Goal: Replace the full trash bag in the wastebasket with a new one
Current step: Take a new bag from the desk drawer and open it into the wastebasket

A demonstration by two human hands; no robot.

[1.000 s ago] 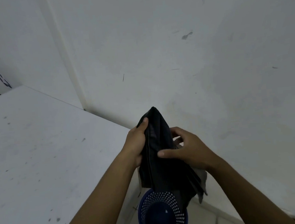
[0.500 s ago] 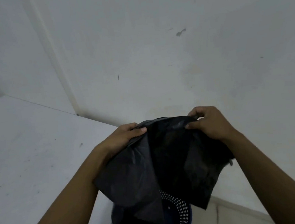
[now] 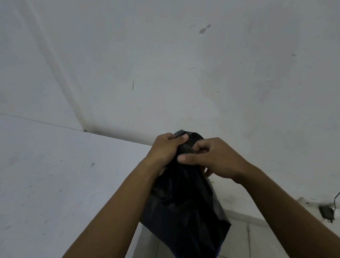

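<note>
Black bag hangs beside the tabletop, its bunched top pinched by left hand and right hand together. Likely the new liner, not yet opened or fitted; wastebasket out of sight.

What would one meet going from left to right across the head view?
White flat tabletop, left hand, right hand, small black corded adapter. Both hands grip the black plastic trash bag, which overlaps them, so it is left unplaced.
</note>
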